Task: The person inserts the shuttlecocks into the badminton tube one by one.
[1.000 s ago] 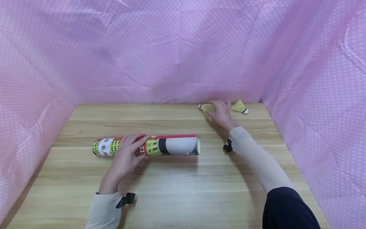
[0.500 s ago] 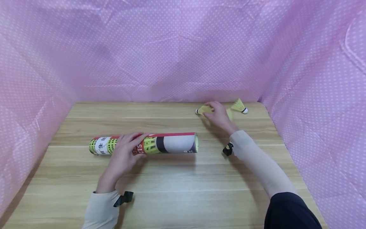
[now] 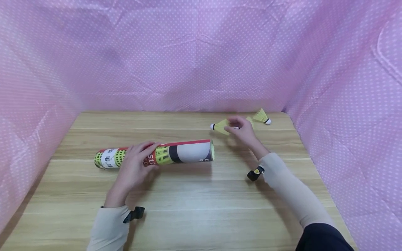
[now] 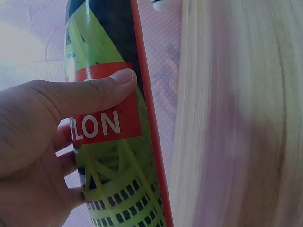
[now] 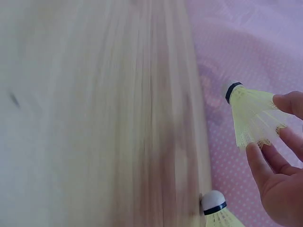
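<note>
My left hand grips a long shuttlecock tube printed in red, yellow-green, grey and black. It lies sideways, its open end facing right and raised a little. In the left wrist view my thumb crosses the tube's red lettered patch. By the skirt, my right hand pinches a yellow shuttlecock, its white cork pointing left. The right wrist view shows this shuttlecock with the thumb and fingertips at its skirt rim. Partly hidden behind that hand lies a second shuttlecock.
A third shuttlecock lies at the back right of the wooden table, cork toward the right. Pink dotted cloth hangs behind the table and along both sides. Each wrist wears a black camera mount.
My right hand has brought its shuttlecock leftward and nearer, exposing part of the one behind. The tube has shifted slightly left, and its open end has tilted up toward the shuttlecock.
</note>
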